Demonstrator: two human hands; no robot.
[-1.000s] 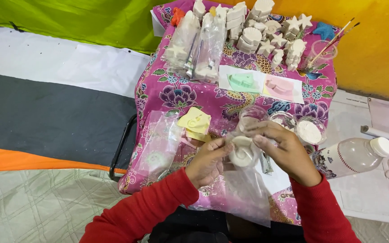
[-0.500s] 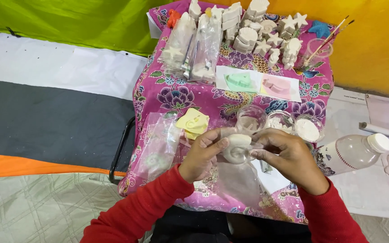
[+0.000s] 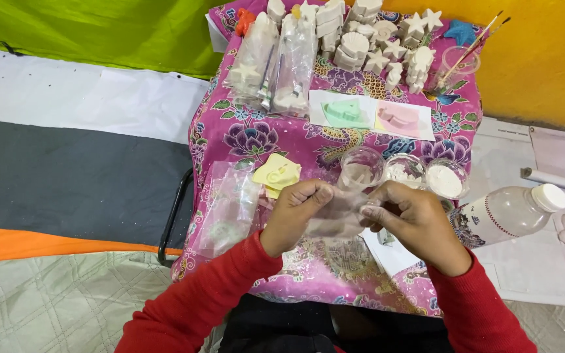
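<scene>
At the far left a black frame [image 3: 172,210] shows at the edge of the worktop [image 3: 308,147], which is covered by a pink flowered cloth. On its near left lies an empty clear bag [image 3: 230,206], and just right of it a yellow mould [image 3: 277,174]. Far behind these stand two clear packets [image 3: 276,62] holding white figures and brushes.

The left hand [image 3: 295,214] is clenched around one side of a small clear plastic bag [image 3: 338,216], thumb and fingers pinching the film. The right hand [image 3: 408,219] pinches the other side of the same bag, so the bag is stretched between the two hands, lifted just above the near middle of the worktop. What the bag holds I cannot tell.

Just beyond the hands stand three clear cups [image 3: 403,171] in a row, the right one filled with white powder. Further off lie a green mould [image 3: 342,111] and a pink mould [image 3: 400,119] on white paper, with a cluster of white plaster figures [image 3: 377,39] behind and a cup of paintbrushes [image 3: 459,62] to their right. A plastic bottle [image 3: 508,209] with a white cap lies on its side at the right.
</scene>
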